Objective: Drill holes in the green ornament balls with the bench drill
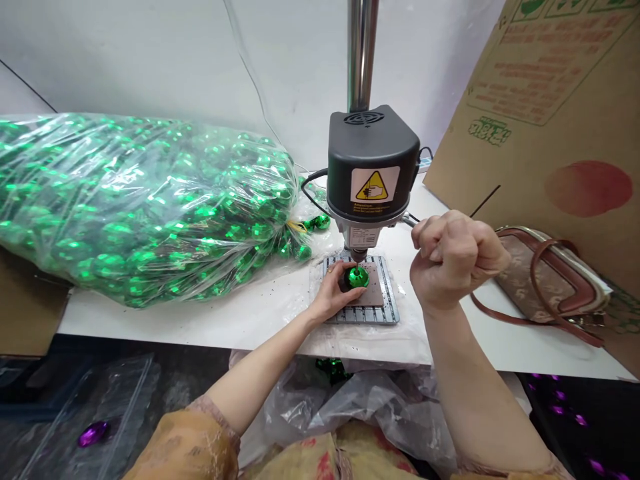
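One shiny green ball [359, 277] sits on a brown pad [376, 296] directly under the bit of a bench drill [373, 160]. The left hand [336, 288] cups it from the side, thumb and fingers closed narrowly around it, probably to stop it rolling or spinning; whether the bit has entered it, I cannot tell. The right hand [453, 257] makes a tight fist beside the drill, apparently around its lever [410, 219], the handle itself being hidden; that hold would govern the bit's height. The pad lies on a slotted metal plate [393, 315], likely to shield it.

To the left, a big clear bag [150, 207] bulges with similar green balls, its neck gathered by a yellow tie [297, 227], with a few balls near that end. Loose plastic [345, 410] over the lap carries dark green pieces [333, 368]. On the right, a handbag [545, 280] leans by a cardboard box [540, 153] whose contents are hidden. One purple ball [93, 434] rests lower left.
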Demonstrator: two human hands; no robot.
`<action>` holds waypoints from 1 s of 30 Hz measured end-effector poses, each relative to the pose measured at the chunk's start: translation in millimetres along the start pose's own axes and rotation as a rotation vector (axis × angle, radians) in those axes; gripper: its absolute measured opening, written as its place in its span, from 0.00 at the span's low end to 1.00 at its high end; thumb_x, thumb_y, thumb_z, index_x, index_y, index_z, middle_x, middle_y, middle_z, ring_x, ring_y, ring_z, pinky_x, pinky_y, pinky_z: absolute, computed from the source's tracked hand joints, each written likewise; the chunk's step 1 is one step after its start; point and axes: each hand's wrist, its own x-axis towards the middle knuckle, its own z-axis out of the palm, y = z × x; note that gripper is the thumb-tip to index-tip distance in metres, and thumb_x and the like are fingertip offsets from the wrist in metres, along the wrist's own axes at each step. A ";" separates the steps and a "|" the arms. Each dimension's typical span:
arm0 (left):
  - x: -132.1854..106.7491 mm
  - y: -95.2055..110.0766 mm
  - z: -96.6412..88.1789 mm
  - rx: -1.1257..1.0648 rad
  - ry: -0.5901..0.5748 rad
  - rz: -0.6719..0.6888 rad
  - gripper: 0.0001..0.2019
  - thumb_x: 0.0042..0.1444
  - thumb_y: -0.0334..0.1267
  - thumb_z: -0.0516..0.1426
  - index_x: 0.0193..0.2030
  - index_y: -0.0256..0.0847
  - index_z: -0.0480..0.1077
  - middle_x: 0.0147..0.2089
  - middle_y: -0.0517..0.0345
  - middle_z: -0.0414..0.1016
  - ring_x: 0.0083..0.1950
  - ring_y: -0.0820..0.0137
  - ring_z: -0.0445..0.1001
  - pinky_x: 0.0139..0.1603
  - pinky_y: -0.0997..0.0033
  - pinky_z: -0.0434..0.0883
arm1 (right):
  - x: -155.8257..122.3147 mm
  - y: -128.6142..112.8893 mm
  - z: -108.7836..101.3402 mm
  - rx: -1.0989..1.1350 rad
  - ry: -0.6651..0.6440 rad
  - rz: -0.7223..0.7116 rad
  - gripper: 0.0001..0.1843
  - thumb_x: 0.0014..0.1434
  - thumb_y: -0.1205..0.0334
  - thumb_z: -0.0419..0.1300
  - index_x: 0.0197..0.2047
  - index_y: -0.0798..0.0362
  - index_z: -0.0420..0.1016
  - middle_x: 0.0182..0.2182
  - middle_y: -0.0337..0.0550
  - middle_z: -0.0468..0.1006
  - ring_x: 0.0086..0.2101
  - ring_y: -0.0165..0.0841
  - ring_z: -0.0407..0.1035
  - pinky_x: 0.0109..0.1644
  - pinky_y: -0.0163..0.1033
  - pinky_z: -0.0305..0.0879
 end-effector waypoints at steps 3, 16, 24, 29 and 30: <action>0.1 0.5 -0.1 -0.007 -0.008 0.008 0.28 0.54 0.47 0.71 0.59 0.44 0.71 0.59 0.48 0.74 0.63 0.53 0.72 0.68 0.51 0.67 | -1.7 1.3 -0.2 0.006 0.000 -0.035 0.29 0.65 0.65 0.59 0.19 0.56 0.45 0.15 0.31 0.51 0.17 0.17 0.49 0.21 0.31 0.50; 0.0 0.8 1.0 -0.009 0.004 0.010 0.29 0.54 0.50 0.71 0.58 0.44 0.71 0.57 0.49 0.74 0.61 0.54 0.73 0.65 0.53 0.68 | -12.9 6.3 -3.4 0.023 0.015 -0.110 0.28 0.63 0.70 0.58 0.20 0.55 0.42 0.14 0.30 0.47 0.16 0.17 0.44 0.21 0.32 0.49; -0.3 -5.1 2.1 -0.016 -0.008 0.015 0.29 0.54 0.50 0.71 0.59 0.45 0.70 0.59 0.49 0.73 0.62 0.54 0.71 0.66 0.52 0.67 | -15.9 10.7 -3.9 0.036 0.043 -0.146 0.28 0.61 0.69 0.59 0.19 0.55 0.43 0.14 0.30 0.50 0.16 0.17 0.45 0.21 0.32 0.49; 0.2 -3.6 1.7 -0.002 -0.001 0.015 0.29 0.53 0.50 0.72 0.59 0.45 0.71 0.58 0.50 0.74 0.62 0.54 0.72 0.66 0.53 0.68 | -26.3 14.0 -9.6 0.015 0.065 -0.144 0.31 0.60 0.67 0.61 0.18 0.55 0.42 0.13 0.30 0.50 0.16 0.18 0.47 0.22 0.34 0.54; 0.1 -3.2 1.8 -0.002 0.003 0.014 0.29 0.53 0.50 0.72 0.59 0.45 0.71 0.58 0.50 0.74 0.62 0.54 0.72 0.66 0.53 0.68 | -27.0 13.3 -9.4 0.007 0.065 -0.147 0.31 0.60 0.67 0.61 0.18 0.55 0.41 0.13 0.30 0.51 0.16 0.18 0.47 0.23 0.34 0.55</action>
